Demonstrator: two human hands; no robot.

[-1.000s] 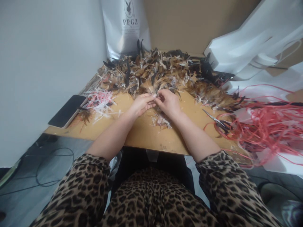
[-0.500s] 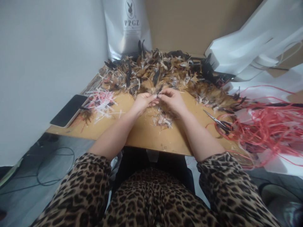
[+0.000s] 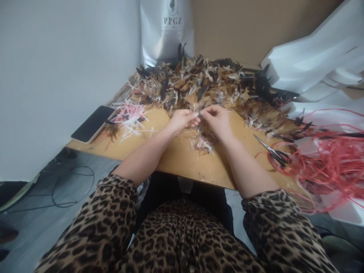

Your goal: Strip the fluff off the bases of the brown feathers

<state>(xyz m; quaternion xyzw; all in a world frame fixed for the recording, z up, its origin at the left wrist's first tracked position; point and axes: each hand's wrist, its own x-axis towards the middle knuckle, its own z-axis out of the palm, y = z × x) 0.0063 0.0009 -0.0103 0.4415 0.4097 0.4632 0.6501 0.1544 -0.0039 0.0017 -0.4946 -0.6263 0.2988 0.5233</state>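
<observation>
My left hand (image 3: 183,120) and my right hand (image 3: 217,120) meet fingertip to fingertip over the middle of the wooden table (image 3: 182,163). Both are closed in a pinch, and a small brown feather bunch (image 3: 195,101) fans out just beyond the fingertips. Which hand bears more of it is hard to tell. Behind them lies a wide heap of brown and black feathers (image 3: 176,81). A small clump of pale and reddish scraps (image 3: 204,144) rests on the table below my right hand.
A phone (image 3: 93,124) lies at the table's left edge, beside white and pink strips (image 3: 131,115). Scissors (image 3: 273,151) lie at the right, next to tangled red ribbon (image 3: 332,163). A silver bag (image 3: 167,41) stands at the back, white sheeting (image 3: 307,57) at the back right.
The camera view has shifted, so the whole scene sits further right in the picture. Both hands keep their pinch at nearly the same place over the table.
</observation>
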